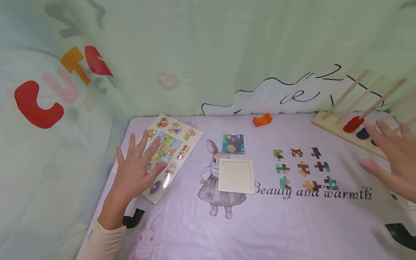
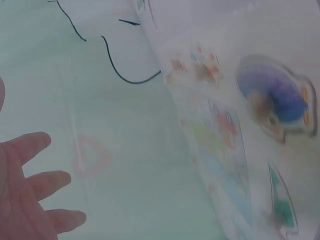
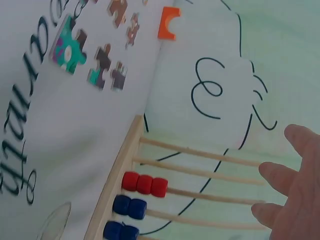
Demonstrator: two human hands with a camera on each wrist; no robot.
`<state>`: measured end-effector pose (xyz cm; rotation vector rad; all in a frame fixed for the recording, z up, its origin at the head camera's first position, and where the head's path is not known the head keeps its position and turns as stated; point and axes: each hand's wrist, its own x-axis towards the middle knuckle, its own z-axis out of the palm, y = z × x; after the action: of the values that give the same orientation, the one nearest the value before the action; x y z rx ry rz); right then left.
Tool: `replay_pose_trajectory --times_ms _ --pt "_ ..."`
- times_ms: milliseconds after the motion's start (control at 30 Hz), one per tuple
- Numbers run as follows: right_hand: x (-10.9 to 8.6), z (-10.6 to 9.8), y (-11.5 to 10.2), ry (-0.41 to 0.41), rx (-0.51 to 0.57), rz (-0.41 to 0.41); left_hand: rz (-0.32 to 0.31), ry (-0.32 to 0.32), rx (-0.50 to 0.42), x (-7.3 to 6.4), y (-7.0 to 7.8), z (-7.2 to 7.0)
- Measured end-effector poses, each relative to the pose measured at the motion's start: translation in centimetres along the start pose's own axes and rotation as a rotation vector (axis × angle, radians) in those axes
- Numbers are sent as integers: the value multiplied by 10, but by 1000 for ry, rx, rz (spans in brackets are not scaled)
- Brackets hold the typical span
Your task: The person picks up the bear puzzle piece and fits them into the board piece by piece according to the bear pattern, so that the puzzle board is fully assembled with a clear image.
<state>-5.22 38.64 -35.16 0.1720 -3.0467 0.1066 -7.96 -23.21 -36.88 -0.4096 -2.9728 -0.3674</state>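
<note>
My left hand [image 1: 136, 173] is spread in the head view, held over a wooden picture board [image 1: 182, 162] with vehicle pieces around a printed scene. At the right edge, my right hand [image 1: 393, 159] also has its fingers extended and holds nothing, near a wooden peg stand [image 1: 341, 131] with red beads [image 3: 145, 184] and blue beads [image 3: 129, 207] on its rods. Between the hands lie several loose jigsaw pieces [image 1: 303, 168] in rows, a square wooden puzzle tray [image 1: 236, 176] and a bear picture card [image 1: 233, 143] just behind it.
An orange curved block [image 1: 262, 120] lies at the back of the table. Behind the table hangs a green printed curtain [image 1: 182, 54], which continues along the left side. The tablecloth [image 1: 273, 227] carries printed rabbits and lettering.
</note>
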Motion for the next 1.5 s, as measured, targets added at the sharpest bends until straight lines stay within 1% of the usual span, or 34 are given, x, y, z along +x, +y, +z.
replay_pose_trajectory --times_ms 100,200,267,333,400,467,567,633,767,900,1067,1133,1200,1300,1400,1500 --pt "8 1 -6 -2 43 -51 27 14 -93 4 7 6" --pt "18 4 -11 -30 120 -72 49 12 -211 8 16 11" --pt "25 7 -15 -55 183 -70 56 1 -292 10 23 14" --pt "32 8 -19 -86 197 -45 61 -3 -365 11 31 18" --pt "40 9 -23 -84 210 -43 63 -4 -421 13 39 23" --pt "47 11 -27 -102 204 -33 72 4 -467 14 45 29" --pt "55 16 -32 -109 208 -57 80 11 -545 16 53 42" --pt "60 19 -36 -135 213 -64 82 4 -611 17 58 52" --pt "67 24 -42 -160 253 -98 63 -31 -736 20 68 70" --pt "75 28 -50 -169 276 -127 47 -85 -806 25 76 84" --pt "85 35 -60 -198 273 -157 2 -164 -907 30 82 97" --pt "88 38 -63 -210 276 -166 -16 -188 -929 31 83 100" --pt "91 41 -66 -221 282 -175 -11 -192 -927 33 85 103" --pt "96 47 -68 -245 292 -190 24 -188 -887 35 87 107" --pt "101 53 -71 -267 296 -191 73 -180 -843 38 90 110" --pt "104 58 -74 -277 306 -186 106 -175 -802 41 92 114"
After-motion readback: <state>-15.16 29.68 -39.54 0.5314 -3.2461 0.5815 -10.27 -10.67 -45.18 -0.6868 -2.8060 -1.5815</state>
